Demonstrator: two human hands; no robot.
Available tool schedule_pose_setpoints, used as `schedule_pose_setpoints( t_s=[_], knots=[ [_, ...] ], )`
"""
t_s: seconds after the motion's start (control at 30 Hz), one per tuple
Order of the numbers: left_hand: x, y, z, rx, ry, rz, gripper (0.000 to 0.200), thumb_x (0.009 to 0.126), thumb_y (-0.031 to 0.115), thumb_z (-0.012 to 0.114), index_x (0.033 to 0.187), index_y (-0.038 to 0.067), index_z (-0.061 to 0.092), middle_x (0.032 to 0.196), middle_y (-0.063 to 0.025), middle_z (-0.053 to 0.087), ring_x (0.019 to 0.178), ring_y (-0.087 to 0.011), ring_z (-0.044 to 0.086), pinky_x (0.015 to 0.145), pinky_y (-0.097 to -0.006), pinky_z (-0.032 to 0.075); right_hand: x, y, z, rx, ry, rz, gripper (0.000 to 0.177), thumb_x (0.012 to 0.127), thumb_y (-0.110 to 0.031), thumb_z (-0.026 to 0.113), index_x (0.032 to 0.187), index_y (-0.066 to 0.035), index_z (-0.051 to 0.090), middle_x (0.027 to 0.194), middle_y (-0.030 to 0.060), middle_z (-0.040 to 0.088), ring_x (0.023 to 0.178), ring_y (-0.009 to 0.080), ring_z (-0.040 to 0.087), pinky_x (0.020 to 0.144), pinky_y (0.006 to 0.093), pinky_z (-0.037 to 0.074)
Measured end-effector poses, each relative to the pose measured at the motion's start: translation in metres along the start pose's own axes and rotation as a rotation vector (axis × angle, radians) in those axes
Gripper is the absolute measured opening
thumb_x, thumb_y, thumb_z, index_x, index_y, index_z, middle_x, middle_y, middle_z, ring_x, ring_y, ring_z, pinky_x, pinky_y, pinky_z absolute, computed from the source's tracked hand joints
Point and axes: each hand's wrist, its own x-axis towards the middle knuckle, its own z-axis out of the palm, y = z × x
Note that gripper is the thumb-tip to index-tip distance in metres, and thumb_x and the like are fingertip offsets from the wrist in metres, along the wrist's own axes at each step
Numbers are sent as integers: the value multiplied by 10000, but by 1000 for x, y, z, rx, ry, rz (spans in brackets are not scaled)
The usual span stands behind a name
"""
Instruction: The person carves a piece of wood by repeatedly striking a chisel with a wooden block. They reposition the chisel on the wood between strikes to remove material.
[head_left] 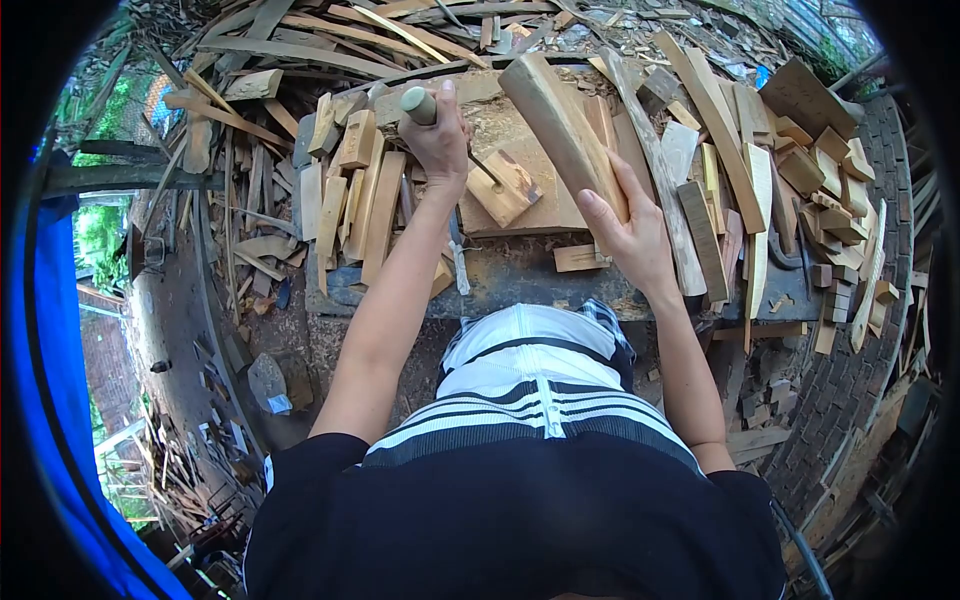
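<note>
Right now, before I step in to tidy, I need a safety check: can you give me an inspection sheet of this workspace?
surface: dark bench with a board on it.
job's things: chisel tip at a block; mallet held over the board.
clutter: offcuts piled all around.
hands: left hand grips chisel; right hand grips mallet.
cables: a dark cord, unclear what.
surroundings: blue tarp left, brick paving right.

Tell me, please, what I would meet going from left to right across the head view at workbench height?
Blue tarp → wood slats → left hand gripping the chisel → wood block → right hand holding the wooden mallet → heap of offcuts.
</note>
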Motion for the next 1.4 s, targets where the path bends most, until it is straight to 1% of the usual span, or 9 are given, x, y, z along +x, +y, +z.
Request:
schedule_pose_setpoints(
  t_s=[0.37, 0.47, 0.53, 0.67, 0.73, 0.87, 0.93, 1.07, 1.4],
  knots=[
    [5, -14, -6, 120, 56, 104, 293, 939, 217, 654, 770, 69, 466, 531, 3, 443, 397, -78, 421, 368, -239, 358, -2, 3, 1, -7, -29, 38, 644, 903, -532, 568, 1413, -154, 458, 926, 240, 700, 875, 362, 706, 787, 434, 541],
    [9, -19, -5, 167, 77, 170, 291, 935, 212, 666, 780, 72, 464, 551, 6, 456, 410, -67, 422, 374, -233, 368, -2, 3, 1, -10, -22, 35, 649, 903, -539, 565, 1411, -150, 460, 933, 244, 699, 874, 362, 706, 782, 430, 543],
    [13, -27, -8, 279, 80, 320, 291, 930, 202, 675, 787, 73, 458, 581, 9, 468, 423, -57, 425, 376, -233, 380, -1, 3, 1, 6, -17, 18, 656, 903, -546, 563, 1409, -142, 461, 938, 246, 698, 867, 365, 707, 770, 431, 546],
    [10, -30, -3, 262, 102, 286, 288, 929, 197, 679, 790, 76, 458, 619, 20, 479, 450, -46, 435, 385, -223, 372, 4, -3, -1, -4, -19, 8, 659, 902, -546, 565, 1408, -136, 462, 940, 249, 698, 859, 361, 708, 761, 433, 548],
    [7, -28, 2, 346, 156, 406, 279, 929, 202, 681, 804, 77, 466, 651, 31, 486, 472, -34, 434, 394, -209, 355, 7, -5, -3, 30, -18, -3, 661, 902, -541, 569, 1406, -127, 461, 943, 251, 697, 863, 357, 709, 758, 434, 547],
    [2, -22, 2, 303, 152, 377, 271, 928, 206, 684, 817, 78, 472, 662, 39, 489, 495, -28, 437, 407, -198, 345, 9, -6, -3, 33, -16, -2, 659, 902, -532, 576, 1405, -122, 461, 948, 257, 695, 872, 358, 709, 767, 434, 544],
    [1, -18, 1, 271, 113, 223, 286, 938, 243, 674, 851, 34, 500, 720, 12, 519, 656, -84, 458, 638, -246, 423, 9, -6, -2, 41, -11, -14, 655, 904, -524, 579, 1405, -120, 461, 954, 257, 695, 893, 364, 705, 787, 434, 540],
    [4, -13, 5, 219, 124, 192, 285, 938, 245, 674, 853, 37, 500, 722, 18, 517, 660, -83, 461, 641, -244, 423, 6, -6, -1, 42, -10, -12, 653, 903, -522, 582, 1406, -125, 460, 974, 257, 693, 915, 371, 699, 810, 433, 535],
    [-1, -10, 14, 337, 92, 346, 275, 934, 245, 679, 855, 42, 511, 740, 4, 561, 675, -79, 504, 643, -242, 440, 3, -6, -3, 39, -16, 24, 645, 898, -519, 594, 1392, -123, 477, 1009, 260, 687, 946, 360, 694, 813, 424, 536]
  ],
)
